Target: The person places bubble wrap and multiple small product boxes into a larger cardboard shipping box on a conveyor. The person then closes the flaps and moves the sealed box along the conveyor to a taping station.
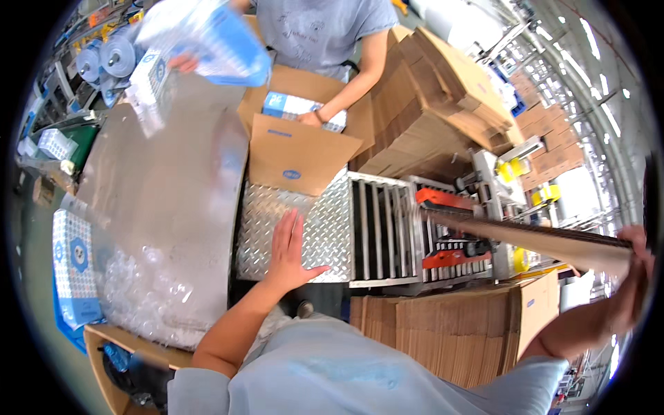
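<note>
My left hand point(289, 250) is open, fingers stretched and thumb apart, above a diamond-pattern metal plate point(321, 242). It holds nothing. Out at the far right, my right hand point(638, 252) grips the end of a flattened cardboard carton point(553, 242), seen nearly edge-on. An open cardboard box point(297, 155) stands at the plate's far end, with a blue-and-white package point(294, 105) inside. A co-worker behind it has one hand point(311, 118) in the box. Their other hand point(184, 62) is by a blurred clear-and-blue plastic bundle point(214, 45).
A grey metal table point(173, 173) lies to the left, with clear bubble wrap point(142, 290) and a patterned package point(75, 266) at its near end. Right of the plate runs a roller conveyor point(384, 228) into a machine with red guides point(449, 258). Flattened carton stacks point(443, 332) flank it.
</note>
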Action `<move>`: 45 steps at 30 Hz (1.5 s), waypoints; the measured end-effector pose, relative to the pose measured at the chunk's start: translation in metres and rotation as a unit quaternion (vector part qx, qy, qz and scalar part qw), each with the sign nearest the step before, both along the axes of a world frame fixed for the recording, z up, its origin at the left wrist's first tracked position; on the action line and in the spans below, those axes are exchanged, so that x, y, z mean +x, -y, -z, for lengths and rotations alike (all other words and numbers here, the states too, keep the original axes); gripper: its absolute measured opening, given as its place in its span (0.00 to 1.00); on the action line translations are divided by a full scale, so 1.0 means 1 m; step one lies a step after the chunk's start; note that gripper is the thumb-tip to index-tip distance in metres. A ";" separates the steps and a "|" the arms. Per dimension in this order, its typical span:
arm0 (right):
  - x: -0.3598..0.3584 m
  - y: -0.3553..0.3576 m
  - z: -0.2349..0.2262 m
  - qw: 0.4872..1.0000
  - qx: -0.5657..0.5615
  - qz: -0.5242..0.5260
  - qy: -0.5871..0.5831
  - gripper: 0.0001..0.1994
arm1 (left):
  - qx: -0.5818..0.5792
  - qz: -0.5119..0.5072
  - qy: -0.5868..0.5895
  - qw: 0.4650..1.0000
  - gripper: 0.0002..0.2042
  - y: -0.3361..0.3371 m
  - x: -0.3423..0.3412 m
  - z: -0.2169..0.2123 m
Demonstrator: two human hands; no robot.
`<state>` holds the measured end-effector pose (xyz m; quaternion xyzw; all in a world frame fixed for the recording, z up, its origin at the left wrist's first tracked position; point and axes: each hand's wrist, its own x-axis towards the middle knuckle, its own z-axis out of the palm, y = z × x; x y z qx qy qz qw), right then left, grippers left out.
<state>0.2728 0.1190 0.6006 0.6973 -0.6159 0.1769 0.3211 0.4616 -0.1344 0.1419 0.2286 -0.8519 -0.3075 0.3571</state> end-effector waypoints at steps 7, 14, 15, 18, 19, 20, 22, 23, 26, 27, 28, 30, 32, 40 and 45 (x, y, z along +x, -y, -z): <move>-0.114 0.054 0.112 0.871 -0.222 -0.170 0.404 0.08 | 0.044 0.048 0.037 0.997 0.16 0.065 0.054 -0.062; -0.098 0.123 0.281 0.984 0.025 0.105 0.140 0.17 | -0.117 0.034 0.277 0.953 0.20 0.084 0.049 -0.114; -0.087 0.144 0.296 0.968 0.158 0.136 0.142 0.19 | -0.116 0.041 0.290 0.949 0.22 0.081 0.038 -0.116; -0.107 0.141 0.354 0.976 0.101 0.134 0.137 0.24 | -0.046 0.052 0.297 0.952 0.30 0.080 0.001 -0.127; -0.110 0.133 0.361 0.979 0.090 0.128 0.133 0.25 | -0.003 0.043 0.324 0.945 0.30 0.085 -0.006 -0.129; -0.111 0.118 0.364 0.980 0.108 0.107 0.131 0.27 | 0.045 0.039 0.351 0.934 0.29 0.090 -0.013 -0.127; -0.112 0.095 0.372 0.984 0.115 0.065 0.119 0.27 | 0.124 0.046 0.362 0.923 0.28 0.090 -0.017 -0.136; -0.110 0.083 0.374 0.985 0.117 0.049 0.115 0.26 | 0.087 0.055 0.373 0.922 0.27 0.091 -0.017 -0.135; -0.109 0.060 0.386 0.989 0.062 -0.027 0.134 0.13 | -0.087 0.075 0.451 0.885 0.26 0.089 -0.016 -0.145; -0.108 0.058 0.389 0.987 0.032 -0.054 0.145 0.12 | -0.121 0.053 0.466 0.875 0.26 0.091 -0.018 -0.143; -0.109 0.058 0.389 0.983 0.049 -0.068 0.162 0.13 | -0.155 0.032 0.480 0.863 0.26 0.098 -0.015 -0.138; -0.114 0.064 0.377 0.972 0.053 -0.120 0.195 0.17 | -0.161 -0.040 0.480 0.861 0.24 0.105 -0.011 -0.135; -0.111 0.070 0.342 0.926 0.085 -0.280 0.237 0.20 | -0.068 -0.119 0.439 0.888 0.21 0.115 -0.013 -0.136; -0.072 0.095 0.499 0.814 0.536 -0.202 0.100 0.19 | 0.210 0.280 0.555 0.755 0.45 -0.035 -0.070 -0.119; -0.113 0.131 0.444 0.558 0.546 -0.306 0.545 0.10 | 0.071 0.347 0.587 0.728 0.43 -0.068 -0.046 -0.124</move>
